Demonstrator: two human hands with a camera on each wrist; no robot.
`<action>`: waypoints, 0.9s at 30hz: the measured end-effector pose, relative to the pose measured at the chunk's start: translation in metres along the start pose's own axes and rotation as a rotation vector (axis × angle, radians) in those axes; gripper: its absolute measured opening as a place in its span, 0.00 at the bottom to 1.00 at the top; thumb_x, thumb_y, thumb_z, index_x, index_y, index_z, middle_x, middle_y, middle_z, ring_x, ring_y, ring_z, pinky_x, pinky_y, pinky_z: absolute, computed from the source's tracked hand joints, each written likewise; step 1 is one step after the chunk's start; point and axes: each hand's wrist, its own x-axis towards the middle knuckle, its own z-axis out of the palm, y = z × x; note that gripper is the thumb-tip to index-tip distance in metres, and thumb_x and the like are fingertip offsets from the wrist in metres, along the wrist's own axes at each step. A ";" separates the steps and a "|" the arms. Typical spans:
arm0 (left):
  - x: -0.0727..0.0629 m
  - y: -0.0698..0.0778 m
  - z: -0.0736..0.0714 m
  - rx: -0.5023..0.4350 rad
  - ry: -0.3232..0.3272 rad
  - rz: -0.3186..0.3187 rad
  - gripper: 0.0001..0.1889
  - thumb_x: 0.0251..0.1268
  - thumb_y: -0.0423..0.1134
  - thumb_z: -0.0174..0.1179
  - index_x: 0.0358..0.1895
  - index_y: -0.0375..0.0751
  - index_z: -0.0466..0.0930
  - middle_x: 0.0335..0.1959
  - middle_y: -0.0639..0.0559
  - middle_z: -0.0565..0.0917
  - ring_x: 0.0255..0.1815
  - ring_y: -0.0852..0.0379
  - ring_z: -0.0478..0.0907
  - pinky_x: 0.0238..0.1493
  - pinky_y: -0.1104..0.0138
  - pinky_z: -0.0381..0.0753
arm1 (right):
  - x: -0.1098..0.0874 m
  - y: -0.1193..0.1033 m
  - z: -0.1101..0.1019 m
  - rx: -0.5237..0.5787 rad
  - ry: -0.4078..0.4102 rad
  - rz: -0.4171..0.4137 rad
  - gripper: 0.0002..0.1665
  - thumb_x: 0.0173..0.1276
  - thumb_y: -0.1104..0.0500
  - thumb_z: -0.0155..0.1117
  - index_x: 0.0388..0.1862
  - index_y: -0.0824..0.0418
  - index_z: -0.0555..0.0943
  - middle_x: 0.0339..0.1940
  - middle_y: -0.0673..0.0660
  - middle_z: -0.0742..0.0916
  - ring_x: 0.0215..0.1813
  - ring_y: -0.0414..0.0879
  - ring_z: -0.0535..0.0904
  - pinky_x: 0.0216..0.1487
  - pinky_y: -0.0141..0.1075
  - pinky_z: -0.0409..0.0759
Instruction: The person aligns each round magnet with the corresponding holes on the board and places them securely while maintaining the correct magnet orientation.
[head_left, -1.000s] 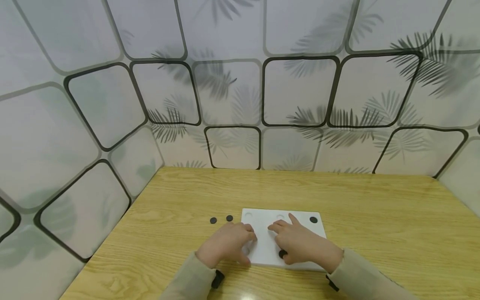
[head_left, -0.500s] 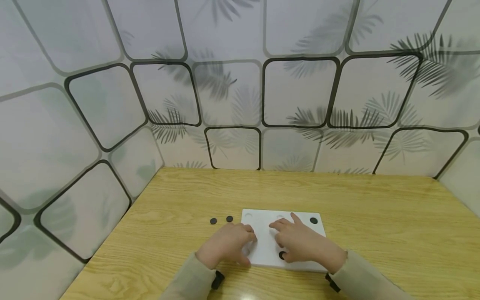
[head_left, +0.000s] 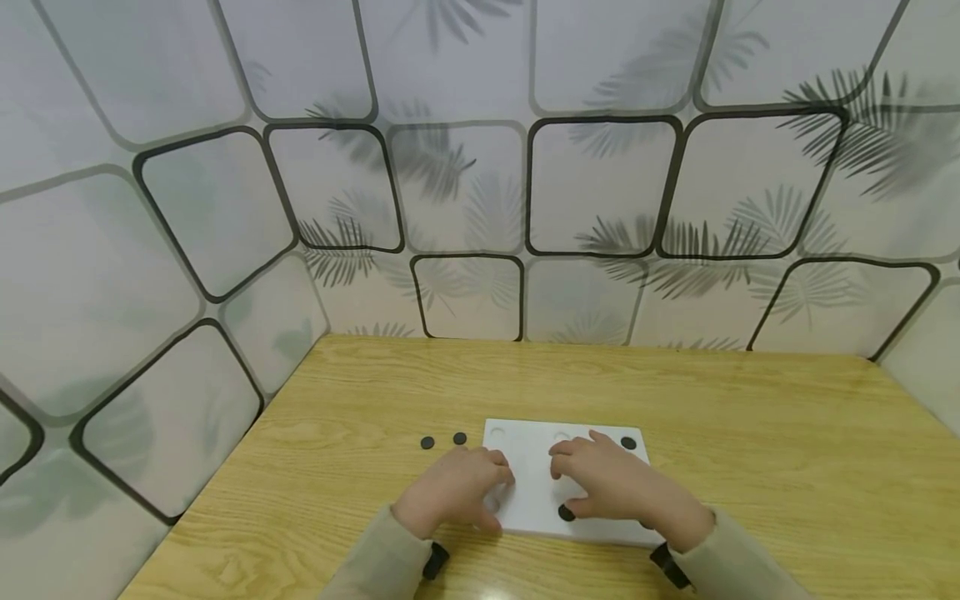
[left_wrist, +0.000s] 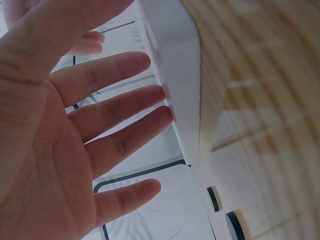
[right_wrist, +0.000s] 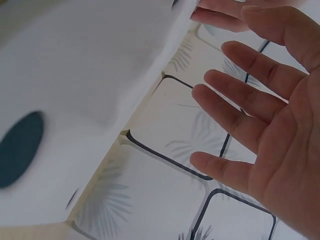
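Note:
A white board [head_left: 532,492] with shallow round recesses lies on the table. Black discs sit in it: one at the far right corner [head_left: 628,443], one in the near middle [head_left: 566,512], and a third partly hidden by the right wrist. My left hand [head_left: 457,487] rests at the board's left end; in the left wrist view its nearly straight fingers [left_wrist: 135,97] reach the board's edge. Above the board's right half hovers my right hand [head_left: 611,479], thumb close by the near-middle disc. Its fingers [right_wrist: 225,107] are spread and relaxed, holding nothing.
Two loose black discs, an outer one [head_left: 427,442] and an inner one [head_left: 460,438], lie on the wooden table [head_left: 360,400] left of the board. A patterned fabric wall [head_left: 465,183] encloses the table at the back and sides.
My right hand has lifted from the board and shifted slightly right, uncovering more of the near-middle disc and part of the near-right one. My left hand has stayed in place.

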 end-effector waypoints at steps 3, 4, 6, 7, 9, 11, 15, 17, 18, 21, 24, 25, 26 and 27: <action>0.000 0.000 0.000 -0.002 0.003 0.000 0.23 0.37 0.55 0.69 0.41 0.51 0.79 0.42 0.60 0.76 0.38 0.64 0.73 0.35 0.73 0.72 | -0.004 0.001 -0.003 0.027 0.019 -0.002 0.13 0.50 0.57 0.67 0.35 0.58 0.78 0.44 0.56 0.79 0.49 0.51 0.73 0.49 0.59 0.65; 0.000 0.001 0.000 -0.003 0.005 0.000 0.23 0.37 0.55 0.69 0.40 0.51 0.79 0.42 0.60 0.76 0.38 0.64 0.73 0.36 0.73 0.72 | -0.005 0.002 -0.004 0.038 0.021 0.000 0.13 0.50 0.58 0.67 0.35 0.58 0.78 0.44 0.56 0.79 0.48 0.52 0.74 0.49 0.58 0.65; -0.001 0.001 -0.001 -0.011 0.006 -0.003 0.23 0.37 0.55 0.69 0.41 0.51 0.79 0.42 0.60 0.76 0.38 0.64 0.73 0.36 0.73 0.72 | -0.007 0.003 -0.005 0.052 0.022 0.006 0.14 0.50 0.58 0.67 0.37 0.59 0.78 0.44 0.56 0.79 0.49 0.52 0.74 0.49 0.58 0.65; -0.001 0.001 -0.001 -0.016 0.007 -0.004 0.23 0.37 0.55 0.69 0.41 0.51 0.79 0.42 0.60 0.76 0.38 0.64 0.73 0.36 0.73 0.72 | -0.008 0.003 -0.005 0.056 0.025 0.007 0.14 0.50 0.58 0.67 0.37 0.59 0.78 0.44 0.56 0.79 0.49 0.52 0.74 0.49 0.58 0.65; -0.001 0.001 -0.001 -0.024 0.006 -0.007 0.23 0.37 0.54 0.69 0.41 0.51 0.79 0.42 0.60 0.76 0.38 0.64 0.73 0.37 0.73 0.72 | -0.010 0.004 -0.006 0.056 0.033 0.005 0.14 0.50 0.58 0.67 0.37 0.59 0.78 0.44 0.56 0.79 0.48 0.52 0.74 0.48 0.58 0.66; -0.001 0.001 -0.001 -0.027 0.006 -0.008 0.23 0.37 0.54 0.69 0.41 0.51 0.79 0.42 0.60 0.76 0.38 0.64 0.73 0.37 0.73 0.72 | -0.013 0.006 -0.006 0.050 0.047 0.004 0.15 0.50 0.58 0.67 0.37 0.60 0.78 0.43 0.55 0.80 0.47 0.51 0.74 0.48 0.58 0.66; -0.001 0.002 -0.002 -0.032 0.002 -0.009 0.24 0.37 0.54 0.69 0.41 0.51 0.80 0.42 0.60 0.76 0.38 0.63 0.73 0.37 0.73 0.72 | -0.018 0.010 -0.006 0.045 0.080 0.004 0.15 0.49 0.59 0.67 0.37 0.61 0.78 0.42 0.54 0.80 0.46 0.50 0.75 0.46 0.56 0.68; -0.001 0.002 -0.002 -0.031 0.000 -0.009 0.24 0.37 0.54 0.69 0.42 0.51 0.80 0.42 0.60 0.76 0.39 0.63 0.73 0.38 0.73 0.72 | -0.020 0.012 -0.006 0.050 0.087 0.011 0.15 0.49 0.59 0.67 0.38 0.61 0.79 0.41 0.54 0.80 0.45 0.50 0.75 0.44 0.54 0.69; -0.002 0.002 -0.002 -0.034 -0.001 -0.011 0.24 0.37 0.54 0.69 0.42 0.51 0.80 0.42 0.60 0.76 0.39 0.63 0.73 0.38 0.72 0.72 | -0.021 0.014 -0.006 0.056 0.086 0.018 0.15 0.50 0.59 0.67 0.38 0.61 0.79 0.41 0.54 0.80 0.45 0.50 0.75 0.44 0.53 0.69; -0.001 0.002 -0.002 -0.038 -0.002 -0.013 0.24 0.36 0.54 0.69 0.42 0.51 0.80 0.43 0.59 0.76 0.39 0.63 0.73 0.38 0.72 0.72 | -0.025 0.017 -0.007 0.068 0.081 0.032 0.15 0.51 0.59 0.66 0.39 0.62 0.78 0.41 0.55 0.80 0.45 0.50 0.75 0.44 0.53 0.69; -0.001 0.002 -0.001 -0.040 -0.001 -0.016 0.25 0.36 0.54 0.69 0.43 0.51 0.80 0.43 0.59 0.77 0.39 0.63 0.73 0.39 0.72 0.72 | -0.031 0.020 -0.009 0.078 0.083 0.034 0.15 0.51 0.59 0.66 0.39 0.62 0.78 0.42 0.55 0.80 0.45 0.51 0.75 0.45 0.54 0.69; -0.001 0.002 -0.001 -0.040 0.000 -0.016 0.25 0.36 0.54 0.69 0.42 0.51 0.80 0.43 0.59 0.77 0.40 0.63 0.73 0.39 0.72 0.72 | -0.032 0.021 -0.009 0.072 0.089 0.031 0.15 0.50 0.59 0.67 0.38 0.62 0.78 0.41 0.55 0.80 0.45 0.51 0.75 0.44 0.54 0.69; -0.002 0.002 -0.001 -0.037 0.002 -0.016 0.25 0.37 0.54 0.69 0.42 0.51 0.80 0.43 0.59 0.77 0.40 0.63 0.73 0.39 0.72 0.72 | -0.034 0.022 -0.010 0.069 0.094 0.027 0.16 0.50 0.59 0.67 0.38 0.62 0.78 0.41 0.55 0.80 0.44 0.51 0.75 0.44 0.54 0.69; -0.002 0.002 -0.001 -0.037 0.004 -0.014 0.24 0.37 0.54 0.69 0.42 0.50 0.80 0.43 0.59 0.77 0.40 0.63 0.73 0.39 0.71 0.72 | -0.036 0.024 -0.010 0.065 0.098 0.028 0.16 0.50 0.59 0.67 0.38 0.62 0.78 0.40 0.55 0.80 0.44 0.51 0.75 0.43 0.54 0.69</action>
